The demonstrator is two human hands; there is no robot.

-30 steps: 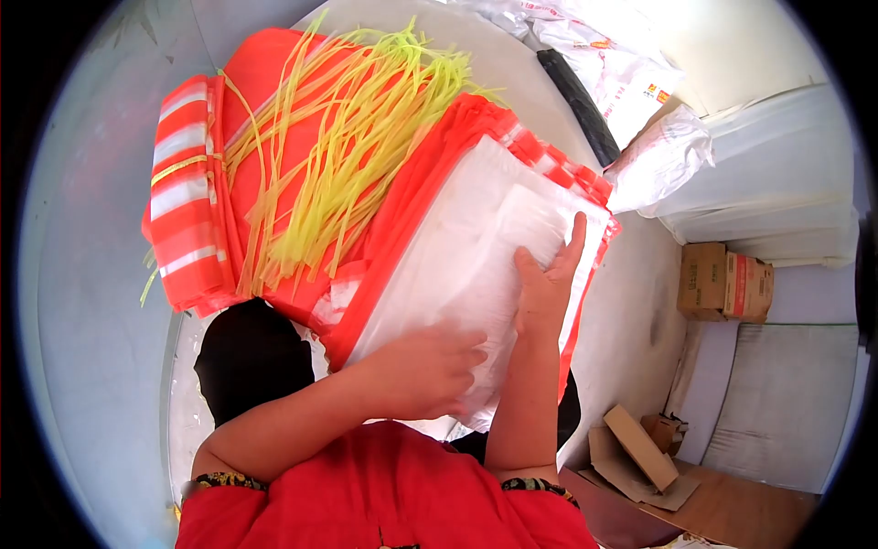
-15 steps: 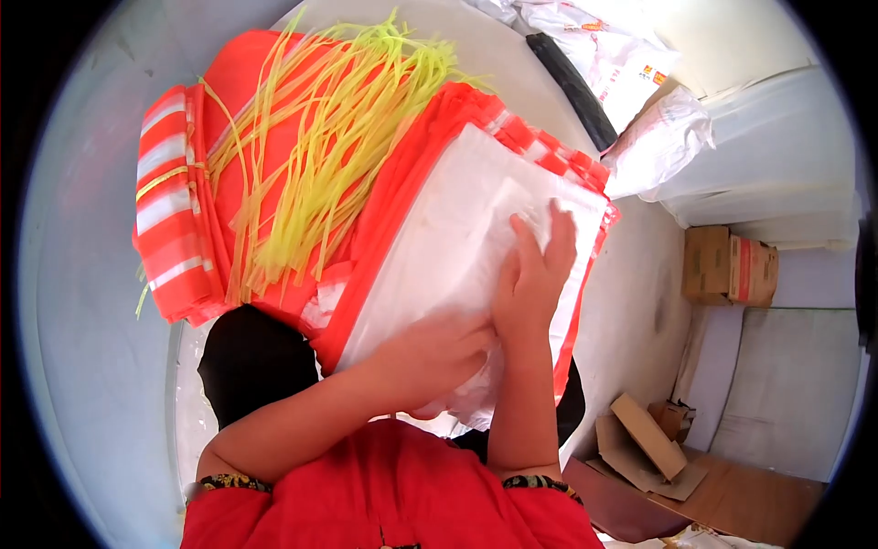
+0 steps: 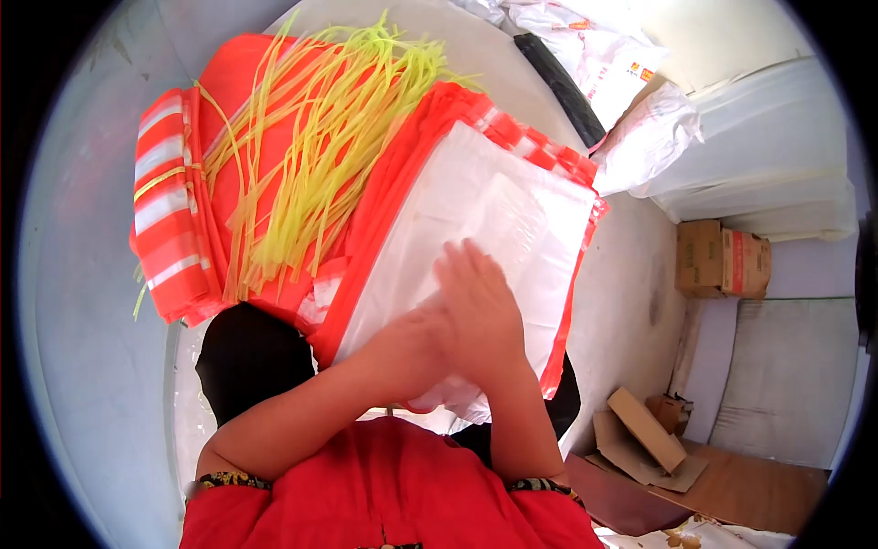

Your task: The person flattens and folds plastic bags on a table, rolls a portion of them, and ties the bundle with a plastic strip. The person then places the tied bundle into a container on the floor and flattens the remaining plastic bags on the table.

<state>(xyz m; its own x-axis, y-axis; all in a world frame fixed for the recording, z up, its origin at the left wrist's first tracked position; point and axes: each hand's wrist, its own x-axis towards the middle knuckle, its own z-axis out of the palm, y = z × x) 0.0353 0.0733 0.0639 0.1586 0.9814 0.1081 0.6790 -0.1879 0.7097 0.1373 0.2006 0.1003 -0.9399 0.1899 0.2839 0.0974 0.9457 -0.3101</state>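
My right hand (image 3: 482, 311) reaches over the white plastic sheet (image 3: 540, 238), its fingers stretched out and pointing up and left. It seems to hold nothing. My left hand (image 3: 416, 334) comes in from the left and meets the right hand near its wrist; its fingers are hidden and blurred. The white sheet lies on top of a stack of red-and-white plastic bags (image 3: 366, 247) across my lap. Whether either hand presses on the sheet, I cannot tell. Left of the stack lies a heap of yellow-green plastic strips (image 3: 338, 156).
A folded red-and-white bundle (image 3: 169, 210), bound by a yellow strip, is at the left. A black roll (image 3: 560, 90) and white printed sacks (image 3: 622, 73) lie at the back. Cardboard boxes (image 3: 722, 259) stand at the right, with flattened cardboard (image 3: 640, 448) nearer on a brown board.
My right hand has moved down and left from the sheet's upper right, its fingers now closer together. My left hand has shifted slightly upward and overlaps it. The view has turned slightly.
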